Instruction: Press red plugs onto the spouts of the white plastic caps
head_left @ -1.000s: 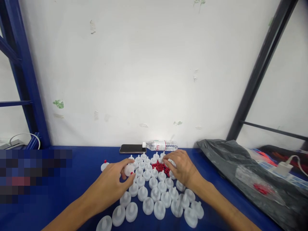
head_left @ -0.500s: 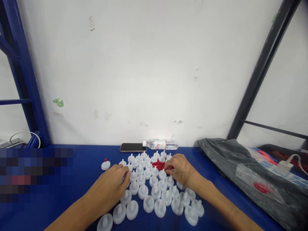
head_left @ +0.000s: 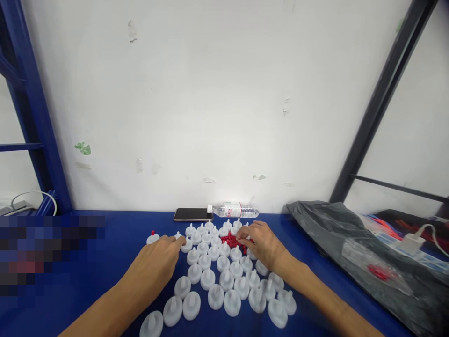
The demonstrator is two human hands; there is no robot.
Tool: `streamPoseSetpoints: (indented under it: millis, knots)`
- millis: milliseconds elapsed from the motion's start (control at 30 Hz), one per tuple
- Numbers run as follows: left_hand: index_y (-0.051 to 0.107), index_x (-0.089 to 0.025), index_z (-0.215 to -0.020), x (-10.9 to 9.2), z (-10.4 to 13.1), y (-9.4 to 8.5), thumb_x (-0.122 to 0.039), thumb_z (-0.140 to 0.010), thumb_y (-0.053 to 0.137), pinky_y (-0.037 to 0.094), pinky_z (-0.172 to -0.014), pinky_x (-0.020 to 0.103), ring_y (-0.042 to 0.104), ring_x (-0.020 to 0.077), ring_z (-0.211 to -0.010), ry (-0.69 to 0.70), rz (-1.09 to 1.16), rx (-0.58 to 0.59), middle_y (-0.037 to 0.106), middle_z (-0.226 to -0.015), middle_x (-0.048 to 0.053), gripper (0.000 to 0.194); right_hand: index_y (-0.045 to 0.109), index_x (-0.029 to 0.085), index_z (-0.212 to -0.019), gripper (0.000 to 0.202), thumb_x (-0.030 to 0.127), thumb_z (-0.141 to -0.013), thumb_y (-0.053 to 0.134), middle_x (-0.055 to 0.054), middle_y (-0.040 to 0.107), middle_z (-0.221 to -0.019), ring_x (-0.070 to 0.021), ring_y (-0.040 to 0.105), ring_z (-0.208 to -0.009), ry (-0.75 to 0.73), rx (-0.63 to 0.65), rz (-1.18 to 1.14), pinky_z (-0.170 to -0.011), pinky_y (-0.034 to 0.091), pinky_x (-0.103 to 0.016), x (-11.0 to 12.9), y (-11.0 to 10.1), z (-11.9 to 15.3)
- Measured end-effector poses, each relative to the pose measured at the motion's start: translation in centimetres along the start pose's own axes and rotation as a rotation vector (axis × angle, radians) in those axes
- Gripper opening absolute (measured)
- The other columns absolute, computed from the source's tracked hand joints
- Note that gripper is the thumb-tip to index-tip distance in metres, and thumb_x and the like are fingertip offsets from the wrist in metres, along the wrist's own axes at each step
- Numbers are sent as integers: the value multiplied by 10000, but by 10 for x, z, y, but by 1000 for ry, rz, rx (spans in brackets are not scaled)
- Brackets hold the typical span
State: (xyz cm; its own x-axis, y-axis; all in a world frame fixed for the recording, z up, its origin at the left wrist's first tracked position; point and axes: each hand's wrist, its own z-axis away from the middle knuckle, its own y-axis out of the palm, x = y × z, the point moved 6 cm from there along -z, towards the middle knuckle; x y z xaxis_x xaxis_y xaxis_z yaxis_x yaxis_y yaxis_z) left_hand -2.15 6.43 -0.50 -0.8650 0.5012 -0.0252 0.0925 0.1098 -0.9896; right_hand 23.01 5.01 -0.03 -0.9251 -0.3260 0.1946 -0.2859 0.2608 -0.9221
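Observation:
Many white round plastic caps with pointed nozzles (head_left: 207, 279) stand spread over the blue table (head_left: 115, 234). My left hand (head_left: 157, 257) is at the left side of the group, back up, its fingers curled together beside a rear cap (head_left: 178, 235). What they hold, if anything, is hidden. A single white cap with a red tip on its nozzle (head_left: 153, 238) stands just beyond that hand. At the heap of small red tips (head_left: 229, 239) among the caps, my right hand (head_left: 263, 242) has thumb and forefinger bent into the heap; their grip is too small to make out.
A dark-screened phone (head_left: 192, 214) and a clear bottle (head_left: 235, 209) lie along the wall. To the right, a grey plastic sheet (head_left: 315, 224) carries a clear bag with red pieces (head_left: 380, 271). A white charger (head_left: 412, 243) is behind it. Blue posts (head_left: 45, 117) rise at left.
My left hand has drawn back to the left, and the white cap seen between its fingers is out of sight. The right hand's fingers have shifted slightly left over the red heap.

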Motion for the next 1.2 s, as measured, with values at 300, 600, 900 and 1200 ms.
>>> streamPoseSetpoints:
  millis: [300, 600, 900, 1200]
  knots:
    - [667, -209, -1215, -15, 3, 4, -189, -980, 495, 546, -792, 398, 610, 302, -1041, 176, 60, -145, 673, -1071, 104, 292, 724, 229, -871, 90, 142, -893, 711, -12, 788, -926, -238, 722, -894, -91, -164, -74, -971, 499, -484, 8, -14, 3]
    - [670, -219, -1107, -15, 6, 2, -150, -907, 602, 559, -721, 365, 613, 298, -1048, 235, 119, -307, 673, -1116, 78, 223, 741, 230, -930, 114, 141, -932, 670, -15, 795, -951, -223, 733, -893, -135, -228, -77, -1048, 457, -518, 12, -19, 5]
    - [591, -256, -1252, -33, 17, -25, -177, -981, 493, 569, -716, 321, 628, 248, -994, 397, 120, -561, 612, -1121, 86, 299, 640, 250, -1190, 204, 230, -988, 626, -8, 776, -1002, -160, 715, -863, -380, -426, -107, -1105, 400, -478, 49, -37, 23]
    - [435, -218, -1421, -50, 27, -16, -208, -1005, 494, 558, -621, 278, 600, 158, -720, 482, 60, -536, 558, -1031, 60, 420, 602, 277, -1263, 294, 185, -984, 619, 17, 749, -895, -153, 691, -855, -476, -368, -173, -1086, 407, -455, 90, -44, 39]
